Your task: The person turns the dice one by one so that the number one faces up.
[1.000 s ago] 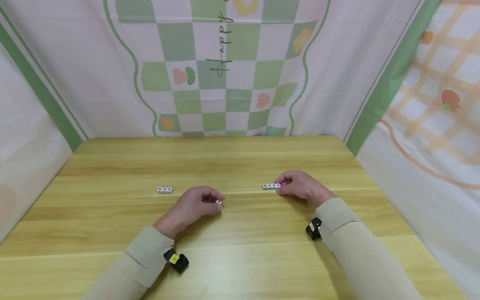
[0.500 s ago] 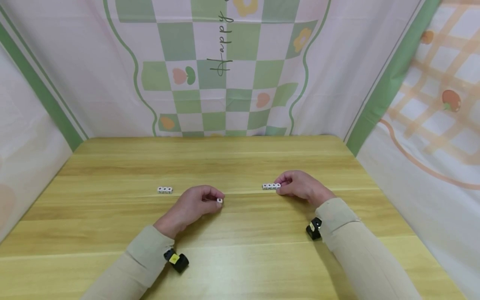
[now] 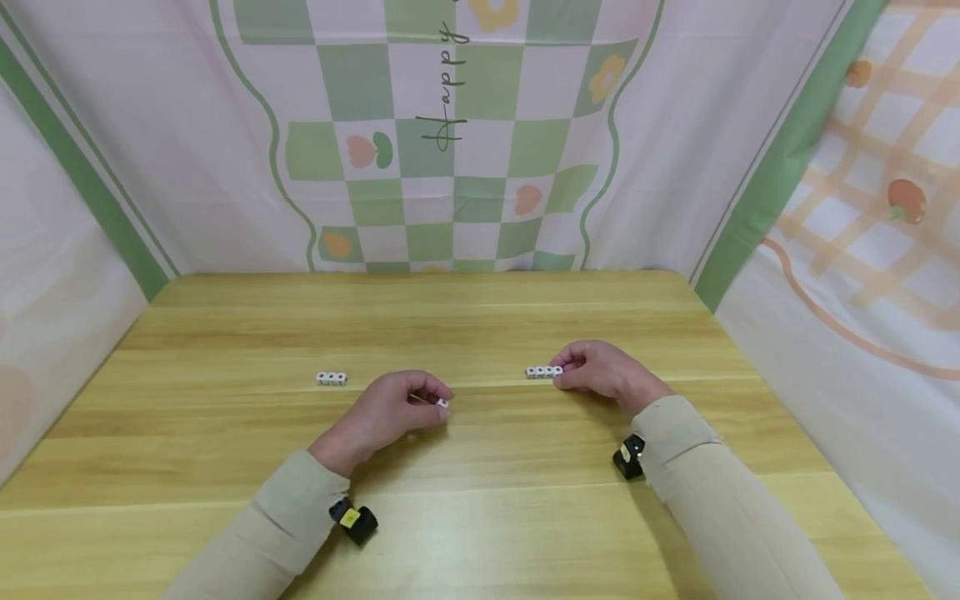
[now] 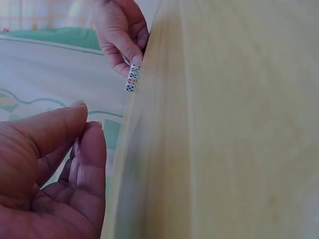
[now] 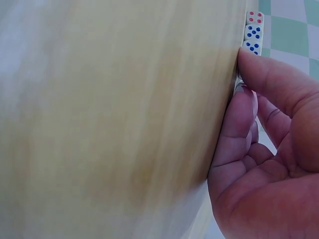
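Observation:
In the head view my left hand [image 3: 393,410] pinches a single white die [image 3: 442,404] between thumb and fingertips, close over the middle of the wooden table. The left wrist view shows thumb and forefinger nearly meeting, with the die hidden behind them. My right hand [image 3: 600,373] grips the right end of a straight row of several white dice [image 3: 542,372] on the table. Blue and red pips mark the row's near side in the right wrist view, where the thumb covers the end die. Left of my left hand lies a shorter row of three dice [image 3: 332,379].
The wooden table [image 3: 480,517] reaches back to a hanging cloth [image 3: 480,150] printed with green checks. More cloth hangs along both sides. Each sleeve cuff carries a small black camera, one of them the left wrist camera [image 3: 356,522].
The die has turned between my left thumb and fingertips, its top dot coming into view and then tilting. My right hand and both rows of dice have stayed in place.

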Motion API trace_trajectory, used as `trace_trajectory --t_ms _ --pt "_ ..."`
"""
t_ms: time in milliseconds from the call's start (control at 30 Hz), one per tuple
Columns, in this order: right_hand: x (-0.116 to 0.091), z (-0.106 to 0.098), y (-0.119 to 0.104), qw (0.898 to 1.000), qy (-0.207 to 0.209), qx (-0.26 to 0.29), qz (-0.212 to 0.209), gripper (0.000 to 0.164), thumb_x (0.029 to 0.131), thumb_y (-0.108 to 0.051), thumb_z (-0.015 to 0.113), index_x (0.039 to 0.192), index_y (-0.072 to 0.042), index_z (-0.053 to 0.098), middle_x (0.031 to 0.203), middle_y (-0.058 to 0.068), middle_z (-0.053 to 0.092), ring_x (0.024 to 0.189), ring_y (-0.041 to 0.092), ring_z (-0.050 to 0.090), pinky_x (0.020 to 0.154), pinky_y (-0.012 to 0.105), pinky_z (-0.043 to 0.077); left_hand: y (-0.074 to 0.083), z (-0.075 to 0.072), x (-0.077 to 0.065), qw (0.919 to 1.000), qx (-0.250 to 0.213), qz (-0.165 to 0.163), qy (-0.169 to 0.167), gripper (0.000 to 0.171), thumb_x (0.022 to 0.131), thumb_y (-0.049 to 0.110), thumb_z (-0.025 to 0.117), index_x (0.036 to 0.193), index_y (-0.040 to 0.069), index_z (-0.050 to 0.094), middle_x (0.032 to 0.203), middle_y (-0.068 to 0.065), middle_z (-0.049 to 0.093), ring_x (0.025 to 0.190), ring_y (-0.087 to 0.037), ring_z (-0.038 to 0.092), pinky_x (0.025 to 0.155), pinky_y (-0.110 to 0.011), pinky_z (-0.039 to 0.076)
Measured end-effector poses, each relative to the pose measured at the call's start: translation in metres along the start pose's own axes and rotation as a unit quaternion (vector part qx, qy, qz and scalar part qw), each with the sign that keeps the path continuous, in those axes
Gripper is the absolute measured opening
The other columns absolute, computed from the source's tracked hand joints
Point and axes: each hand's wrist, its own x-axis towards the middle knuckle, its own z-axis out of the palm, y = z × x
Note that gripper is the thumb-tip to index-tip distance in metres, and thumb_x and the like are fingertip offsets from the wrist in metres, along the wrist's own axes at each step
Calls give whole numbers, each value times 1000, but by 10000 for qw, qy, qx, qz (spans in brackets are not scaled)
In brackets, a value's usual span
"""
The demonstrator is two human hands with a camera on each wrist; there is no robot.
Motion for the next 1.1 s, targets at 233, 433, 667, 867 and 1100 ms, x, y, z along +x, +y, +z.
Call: trace_trajectory --t_ms 233,433,667,867,1100 --pt "1 1 -1 10000 -4 24 14 26 93 -13 77 116 -3 71 100 6 67 84 18 54 75 29 46 5 -5 -4 9997 201 82 103 20 94 14 77 113 9 74 103 -3 70 92 -19 63 80 -35 54" --pt "2 1 0 10000 -8 5 -14 25 93 -12 77 115 -3 71 98 5 67 83 18 54 74 28 46 10 -11 -7 9989 392 134 228 20 94 12 77 113 10 74 100 0 71 93 -19 65 81 -34 56" --pt "3 1 -1 10000 -29 -54 -73 25 93 -12 76 115 -2 70 99 5 67 84 18 54 76 28 46 19 -20 -15 9958 769 343 352 19 93 11 78 112 10 75 99 3 73 93 -17 66 82 -33 57" --pt "2 2 -3 10000 -41 -30 -85 26 93 -12 77 116 -1 70 99 6 66 85 18 55 76 28 47 21 -33 -21 9938 934 366 486 18 94 12 77 112 11 75 101 3 73 94 -17 66 85 -35 56" --pt "2 1 -3 10000 16 -5 -55 29 92 -12 78 117 0 70 98 5 65 86 17 55 75 26 48 22 -53 -24 9915 1074 310 672 18 96 15 75 114 10 74 109 0 74 100 -17 70 87 -36 58"
